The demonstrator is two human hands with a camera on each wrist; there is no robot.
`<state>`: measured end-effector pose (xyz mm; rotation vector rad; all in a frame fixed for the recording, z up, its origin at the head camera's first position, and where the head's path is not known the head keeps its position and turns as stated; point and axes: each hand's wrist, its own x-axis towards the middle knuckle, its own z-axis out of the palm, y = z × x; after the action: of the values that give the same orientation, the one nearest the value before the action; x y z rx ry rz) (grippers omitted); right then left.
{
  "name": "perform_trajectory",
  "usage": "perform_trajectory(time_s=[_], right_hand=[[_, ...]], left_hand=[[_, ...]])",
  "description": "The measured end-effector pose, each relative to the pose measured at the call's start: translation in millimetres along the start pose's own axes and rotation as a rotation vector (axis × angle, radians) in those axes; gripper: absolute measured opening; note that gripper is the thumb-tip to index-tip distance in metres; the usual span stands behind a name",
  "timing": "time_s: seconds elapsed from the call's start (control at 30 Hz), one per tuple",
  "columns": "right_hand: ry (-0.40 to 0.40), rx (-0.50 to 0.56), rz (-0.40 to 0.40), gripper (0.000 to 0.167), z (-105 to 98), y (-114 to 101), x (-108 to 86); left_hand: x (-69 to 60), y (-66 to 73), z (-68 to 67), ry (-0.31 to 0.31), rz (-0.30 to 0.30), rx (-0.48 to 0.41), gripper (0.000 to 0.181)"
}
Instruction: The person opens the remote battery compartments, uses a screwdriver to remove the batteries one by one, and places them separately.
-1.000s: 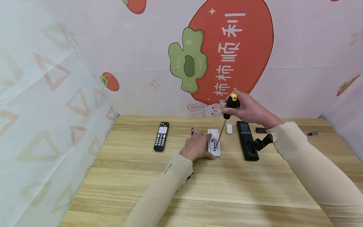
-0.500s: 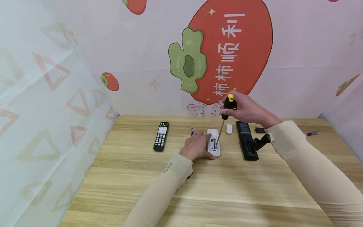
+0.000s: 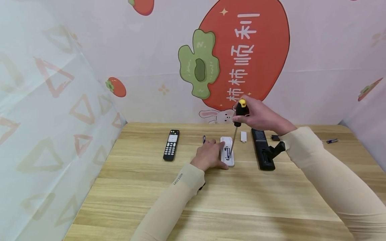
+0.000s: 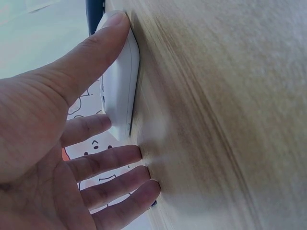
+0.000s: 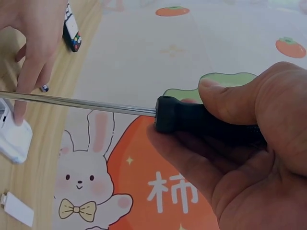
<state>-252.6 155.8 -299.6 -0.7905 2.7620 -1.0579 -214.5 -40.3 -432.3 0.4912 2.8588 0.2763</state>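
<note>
Head view: where does the white remote control [image 3: 227,144] lie?

Back up on the worktop [image 3: 247,201], its battery bay [image 3: 227,152] exposed, near the far edge. A broad run of wood stretches in front of it.

And the hands?

The left hand [image 3: 208,155] is spread, thumb and index finger touching the remote, other fingertips on the wood. The right hand [image 3: 260,115] grips a tilted screwdriver [image 3: 237,123] by its handle, tip down at the bay's right side.

Room at the sides?

Tighter to the right: a white battery cover [image 3: 243,137] sits near, then an opened black remote [image 3: 260,143]. Leftward, a wider gap precedes the keypad-up black remote [image 3: 171,145], itself well inside the worktop's left edge.
</note>
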Motion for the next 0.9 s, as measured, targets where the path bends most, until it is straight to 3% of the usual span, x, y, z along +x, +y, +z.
perform_trajectory(time_s=[0.33,0.63,0.9], right_hand=[[-0.001,0.032,-0.03,0.036,-0.9,5.4,0.8],[0.016,0.105,0.092,0.039,-3.2,15.6,6.3],[0.019,0.173,0.111,0.036,-3.0,25.8,7.2]], left_hand=[[-0.7,0.8,-1.0,-0.004,-0.004,-0.005,0.098],[-1.2,2.2,-0.7,0.001,-0.001,0.002,0.098],[-2.1,2.4,-0.9,-0.001,0.0,-0.004,0.098]])
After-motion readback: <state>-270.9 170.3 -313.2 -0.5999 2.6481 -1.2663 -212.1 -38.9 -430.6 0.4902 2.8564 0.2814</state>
